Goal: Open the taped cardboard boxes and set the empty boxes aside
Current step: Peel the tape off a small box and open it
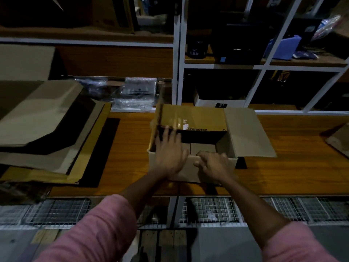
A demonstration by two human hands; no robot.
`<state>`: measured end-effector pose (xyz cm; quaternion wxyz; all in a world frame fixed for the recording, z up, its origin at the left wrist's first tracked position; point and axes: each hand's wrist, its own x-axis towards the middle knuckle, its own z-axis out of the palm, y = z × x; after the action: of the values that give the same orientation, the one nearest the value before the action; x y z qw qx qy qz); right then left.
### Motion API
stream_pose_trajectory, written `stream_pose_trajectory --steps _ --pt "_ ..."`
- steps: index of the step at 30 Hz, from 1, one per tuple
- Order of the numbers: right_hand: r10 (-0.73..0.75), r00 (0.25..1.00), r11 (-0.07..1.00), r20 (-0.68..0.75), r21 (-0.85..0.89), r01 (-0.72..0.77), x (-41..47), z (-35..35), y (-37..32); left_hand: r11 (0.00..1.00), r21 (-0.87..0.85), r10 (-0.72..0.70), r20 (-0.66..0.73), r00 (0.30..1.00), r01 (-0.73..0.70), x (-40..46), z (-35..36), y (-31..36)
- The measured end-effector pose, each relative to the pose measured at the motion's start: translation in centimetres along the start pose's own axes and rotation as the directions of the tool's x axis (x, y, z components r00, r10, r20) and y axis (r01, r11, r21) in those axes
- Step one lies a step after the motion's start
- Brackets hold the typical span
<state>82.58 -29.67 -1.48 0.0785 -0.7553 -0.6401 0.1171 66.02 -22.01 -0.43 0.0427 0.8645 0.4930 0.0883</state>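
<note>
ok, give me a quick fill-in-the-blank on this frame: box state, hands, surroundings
1. The box on the wooden table has its top flaps ____.
2. The right hand curls its fingers over the box's ____ flap.
3. The left hand lies flat with fingers ____ at the box's left side.
4. The flattened cardboard lies to the ____ of the box.

Missing words: open; near; straight; left

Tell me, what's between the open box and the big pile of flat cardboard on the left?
Only bare wooden table lies between the box and the flat cardboard, seen from the head camera.
</note>
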Motion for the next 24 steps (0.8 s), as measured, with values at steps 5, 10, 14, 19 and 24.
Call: stream_pose_trajectory --steps 5,10,14,19,24 --pt "-0.077 0.993 0.996 0.084 0.043 0.073 0.1 -0.3 0.6 0.933 -0.130 -0.348 -0.077 0.934 0.337 0.5 1.2 -6.2" --pt "-0.151 0.970 0.988 0.190 0.057 0.143 1.4 -0.8 -0.8 0.723 -0.514 -0.564 -0.053 0.824 0.462 1.3 1.3 -7.3" --pt "-0.183 0.956 0.979 0.230 0.136 0.154 2.3 -0.9 -1.9 0.634 -0.556 -0.626 0.040 0.779 0.538 1.9 1.1 -7.7" --pt "-0.077 0.993 0.989 0.092 0.131 0.064 2.2 0.1 -1.4 0.674 -0.469 -0.614 0.074 0.786 0.571 1.7 1.3 -7.5" --pt "-0.069 0.991 0.983 0.112 0.178 0.048 1.9 -0.2 -2.0 0.702 -0.446 -0.604 0.039 0.796 0.555 0.6 1.6 -7.8"
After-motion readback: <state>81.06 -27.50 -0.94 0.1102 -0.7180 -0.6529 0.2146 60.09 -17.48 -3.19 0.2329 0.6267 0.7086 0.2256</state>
